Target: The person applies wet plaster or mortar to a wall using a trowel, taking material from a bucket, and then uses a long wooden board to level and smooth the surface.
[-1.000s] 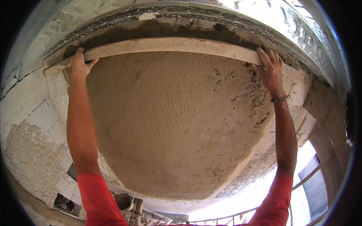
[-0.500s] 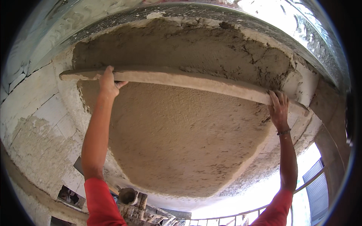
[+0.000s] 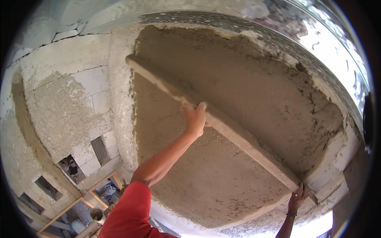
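A long, mortar-coated screed board [image 3: 247, 145] lies slantwise across a broad patch of wet grey-brown plaster [image 3: 238, 95], from upper left to lower right. My left hand [image 3: 194, 118] grips its lower edge near the middle, thumb and fingers around it. Close to the board's lower right end, my right hand [image 3: 298, 197] holds the same edge with bent fingers. Above the board the plaster looks darker and ragged at its far and right borders. Below it the surface is flatter, with rough pits toward the bottom right.
A pale block wall [image 3: 89, 79] with patchy mortar and rectangular openings stands on the left. At lower left are wooden frames [image 3: 65, 212] and a bucket [image 3: 97, 215]. A speckled dark beam edge [image 3: 222, 22] runs along the top. Bright daylight enters at right.
The board has gone from nearly level to a steep slant, its right end lower in view. My left hand now grips nearer its middle. The view has shifted, showing more left wall.
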The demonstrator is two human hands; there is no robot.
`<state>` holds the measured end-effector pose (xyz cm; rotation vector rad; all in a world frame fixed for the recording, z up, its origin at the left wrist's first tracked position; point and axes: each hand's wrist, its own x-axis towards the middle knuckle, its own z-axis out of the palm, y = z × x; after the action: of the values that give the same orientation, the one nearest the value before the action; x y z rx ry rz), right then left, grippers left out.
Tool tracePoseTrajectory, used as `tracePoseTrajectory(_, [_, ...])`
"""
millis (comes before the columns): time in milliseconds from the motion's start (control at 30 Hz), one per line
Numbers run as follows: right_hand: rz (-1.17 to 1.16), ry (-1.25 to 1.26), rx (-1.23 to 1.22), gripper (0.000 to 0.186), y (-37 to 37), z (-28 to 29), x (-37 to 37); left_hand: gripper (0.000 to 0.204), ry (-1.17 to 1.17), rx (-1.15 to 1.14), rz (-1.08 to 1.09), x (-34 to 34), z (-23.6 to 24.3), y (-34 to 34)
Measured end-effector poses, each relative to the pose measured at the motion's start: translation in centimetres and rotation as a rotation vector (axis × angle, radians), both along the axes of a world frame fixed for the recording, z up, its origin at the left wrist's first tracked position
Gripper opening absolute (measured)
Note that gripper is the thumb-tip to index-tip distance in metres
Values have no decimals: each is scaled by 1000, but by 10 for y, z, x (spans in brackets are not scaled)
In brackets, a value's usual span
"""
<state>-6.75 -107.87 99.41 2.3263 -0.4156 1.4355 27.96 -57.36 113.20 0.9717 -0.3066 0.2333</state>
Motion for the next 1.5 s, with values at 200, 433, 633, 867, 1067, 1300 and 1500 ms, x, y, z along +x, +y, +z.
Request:
tracePoseTrajectory(200, [34,-131,-59,61,77,118,46,40,-36,-56,149,28,130,44])
tracePoseTrajectory(433, [61,-126,-93,63,110,180,79,84,-48,-39,149,62,178,89])
tracePoseTrajectory(633, [43,-34,-103,60,89,158,64,83,39,-14,92,51,144,79])
tracePoseTrajectory(867, [-44,27,-62,55,17,53,22,76,64,-93,45,8,40,26])
tracePoseTrajectory(1067, [-63,-36,-67,56,28,70,32,39,-20,-102,139,34,64,28])
tracePoseTrajectory(1300, [-19,-158,-160,62,76,162,66,67,-61,-46,231,52,172,66])
tracePoseTrajectory(1500, [-45,-164,-143,62,82,198,74,78,-68,-63,243,55,193,79])
